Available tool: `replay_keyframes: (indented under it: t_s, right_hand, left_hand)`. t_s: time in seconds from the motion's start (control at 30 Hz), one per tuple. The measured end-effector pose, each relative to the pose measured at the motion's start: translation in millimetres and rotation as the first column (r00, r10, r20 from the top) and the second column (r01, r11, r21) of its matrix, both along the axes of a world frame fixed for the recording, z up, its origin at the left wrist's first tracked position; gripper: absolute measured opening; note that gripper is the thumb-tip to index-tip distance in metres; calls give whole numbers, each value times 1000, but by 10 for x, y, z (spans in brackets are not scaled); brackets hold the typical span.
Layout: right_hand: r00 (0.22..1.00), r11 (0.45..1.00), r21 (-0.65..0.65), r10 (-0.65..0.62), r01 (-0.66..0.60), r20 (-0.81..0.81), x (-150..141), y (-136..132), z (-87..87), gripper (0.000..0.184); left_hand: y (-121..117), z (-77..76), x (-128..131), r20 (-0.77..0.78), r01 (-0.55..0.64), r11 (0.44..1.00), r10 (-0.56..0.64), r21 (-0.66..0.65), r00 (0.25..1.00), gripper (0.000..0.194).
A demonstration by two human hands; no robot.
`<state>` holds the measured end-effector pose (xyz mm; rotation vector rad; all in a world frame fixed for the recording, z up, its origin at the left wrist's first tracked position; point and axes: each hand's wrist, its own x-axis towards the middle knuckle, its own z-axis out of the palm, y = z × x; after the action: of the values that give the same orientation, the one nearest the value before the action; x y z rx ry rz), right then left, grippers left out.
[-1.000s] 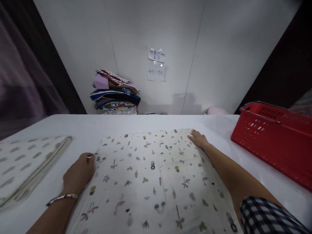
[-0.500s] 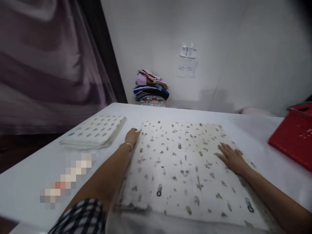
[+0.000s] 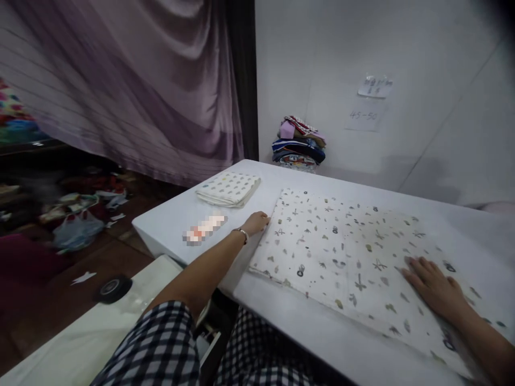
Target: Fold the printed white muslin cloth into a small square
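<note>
Head view: a patterned white cloth is spread on a white counter, between two bare hands.

Its left edge is met by the fingertips of the left hand, partly curled; whether fabric is pinched cannot be told. Its right part is covered by the right hand, laid palm down and open, nothing gripped. Farther left, a folded spotted cloth is set; beyond the counter, fabrics are stacked by a pale wall, and a purple curtain is hung.
</note>
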<state>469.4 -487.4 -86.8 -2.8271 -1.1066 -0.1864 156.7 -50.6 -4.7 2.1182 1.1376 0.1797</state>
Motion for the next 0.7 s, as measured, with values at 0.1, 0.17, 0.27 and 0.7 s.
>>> replay_keyframes:
  t_s: [0.1, 0.17, 0.27, 0.7]
  right_hand:
    - [994, 994, 13, 107, -107, 11, -186, 206, 107, 66]
    - [979, 978, 47, 204, -203, -9, -411, 418, 219, 65]
    - [930, 938, 95, 344, -334, -128, -838, 792, 392, 64]
    - [691, 870, 375, 485, -321, -535, -1915, 2947, 716, 24]
  left_hand:
    - [-204, -83, -194, -1, -2, 994, 2, 109, 1000, 30]
    - [-332, -135, -271, -7, -7, 984, 8, 176, 1000, 30]
    - [-480, -191, -315, -17, -23, 968, 28, 249, 999, 29]
    - [-622, -312, -400, 15, 34, 899, -45, 438, 999, 15]
